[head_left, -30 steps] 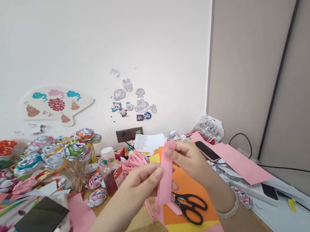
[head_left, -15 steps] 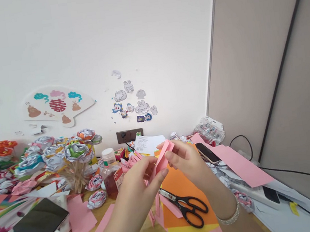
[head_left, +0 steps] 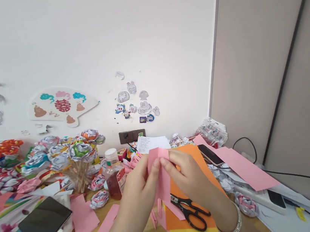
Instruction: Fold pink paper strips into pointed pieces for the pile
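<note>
A creased pink paper strip (head_left: 163, 185) hangs upright between my two hands, above the table. My left hand (head_left: 140, 180) pinches its left edge, thumb on the near face and fingers behind. On the other edge my right hand (head_left: 183, 169) grips it the same way, the two thumb tips close together near the top crease. Black-handled scissors (head_left: 195, 213) lie below on orange paper (head_left: 186, 151), their blades pointing up toward the strip. Loose pink strips (head_left: 105, 227) rest on the table to the left. Behind my left hand sit several folded pink pieces (head_left: 132, 162), partly hidden.
Left of my hands stand a bottle of reddish liquid (head_left: 113, 178) and a bunch of paper flowers (head_left: 80, 152). A dark tablet (head_left: 45, 223) lies at the left front. On the right are a phone (head_left: 210, 155), pink sheets (head_left: 247, 166) and a power strip (head_left: 257, 195) with cables.
The pink strip has turned from a slanted, narrow fold to upright and opened flatter toward me. My thumbs have come together on it. The view has shifted slightly.
</note>
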The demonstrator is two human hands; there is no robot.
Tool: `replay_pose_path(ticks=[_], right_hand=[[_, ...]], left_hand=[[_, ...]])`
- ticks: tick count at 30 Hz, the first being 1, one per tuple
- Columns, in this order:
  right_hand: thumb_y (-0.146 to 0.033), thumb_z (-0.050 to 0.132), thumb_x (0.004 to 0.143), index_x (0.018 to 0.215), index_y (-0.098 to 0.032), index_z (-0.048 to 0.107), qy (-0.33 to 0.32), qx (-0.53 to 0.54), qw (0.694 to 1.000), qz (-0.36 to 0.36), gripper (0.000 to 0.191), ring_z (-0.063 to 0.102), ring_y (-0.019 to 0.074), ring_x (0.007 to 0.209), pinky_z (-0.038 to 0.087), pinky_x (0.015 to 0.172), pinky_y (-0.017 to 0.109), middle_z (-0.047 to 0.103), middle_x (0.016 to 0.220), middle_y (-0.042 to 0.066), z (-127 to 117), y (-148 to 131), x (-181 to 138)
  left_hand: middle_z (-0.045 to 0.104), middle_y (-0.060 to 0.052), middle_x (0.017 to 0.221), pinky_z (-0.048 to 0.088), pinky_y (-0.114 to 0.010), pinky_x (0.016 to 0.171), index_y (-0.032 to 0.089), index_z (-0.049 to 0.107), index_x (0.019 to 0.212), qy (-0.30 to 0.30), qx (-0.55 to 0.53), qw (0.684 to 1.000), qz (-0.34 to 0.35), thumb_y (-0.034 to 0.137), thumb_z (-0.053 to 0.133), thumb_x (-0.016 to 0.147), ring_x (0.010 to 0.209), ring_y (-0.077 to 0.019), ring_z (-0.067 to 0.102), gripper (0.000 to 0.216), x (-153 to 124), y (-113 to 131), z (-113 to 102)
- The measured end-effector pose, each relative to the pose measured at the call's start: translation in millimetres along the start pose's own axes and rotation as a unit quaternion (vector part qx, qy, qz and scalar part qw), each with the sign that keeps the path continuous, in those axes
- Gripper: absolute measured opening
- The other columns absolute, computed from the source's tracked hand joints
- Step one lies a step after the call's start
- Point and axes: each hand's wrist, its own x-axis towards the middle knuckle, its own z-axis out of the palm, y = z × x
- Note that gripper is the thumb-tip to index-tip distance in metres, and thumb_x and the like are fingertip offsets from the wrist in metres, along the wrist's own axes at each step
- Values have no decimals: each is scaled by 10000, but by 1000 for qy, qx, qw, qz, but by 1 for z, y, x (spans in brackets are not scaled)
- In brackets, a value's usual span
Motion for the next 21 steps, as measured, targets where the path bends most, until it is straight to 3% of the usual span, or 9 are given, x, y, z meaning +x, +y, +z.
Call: replay_pose_path(ticks=[3,5,9,12,14,17,21], right_hand=[[-262,373,860,556,-185,330,49,24,998,22,317,312,97,484,243,459,228,320,523,-41,3,4,1],[-238,375,856,588,-181,420,67,8,998,13,278,346,107,503,267,473,232,372,537,-29,5,6,2],[-214,356,860,876,-168,599,99,-115,987,-50,248,434,158,621,332,574,273,499,646,33,10,6,1],[-238,340,869,1091,-170,556,89,-148,981,-90,318,461,201,765,363,679,322,545,803,83,14,3,-1],[-261,328,876,1134,-186,532,74,-93,989,-93,337,463,210,842,375,733,340,542,895,90,15,0,-2],[-284,264,903,1123,-208,536,47,82,995,-42,359,484,185,875,401,760,319,539,946,77,14,-2,-2],[-315,282,905,1059,-213,574,-11,287,956,57,346,507,160,914,416,803,283,557,969,59,12,-2,1]], left_hand=[[500,35,576,355,-226,531,201,482,681,11,32,999,3,338,401,794,596,-145,481,196,-1,-1,0],[493,39,557,339,-217,496,201,482,656,8,49,999,8,339,415,783,559,-136,470,199,-1,-1,1],[437,57,507,296,-213,451,206,435,623,25,88,996,-3,353,392,795,479,-118,416,231,-2,-2,3],[418,64,485,278,-213,442,208,409,600,58,99,993,4,337,380,803,457,-116,400,242,-2,-2,3],[454,55,508,295,-214,451,205,436,618,60,89,994,10,336,379,808,477,-121,428,238,-2,-3,2],[532,29,575,345,-224,489,202,508,693,44,75,996,4,349,376,815,535,-140,487,232,-2,-1,-1],[597,10,641,375,-231,532,210,558,769,60,85,995,9,322,384,817,588,-155,531,213,-4,4,-1]])
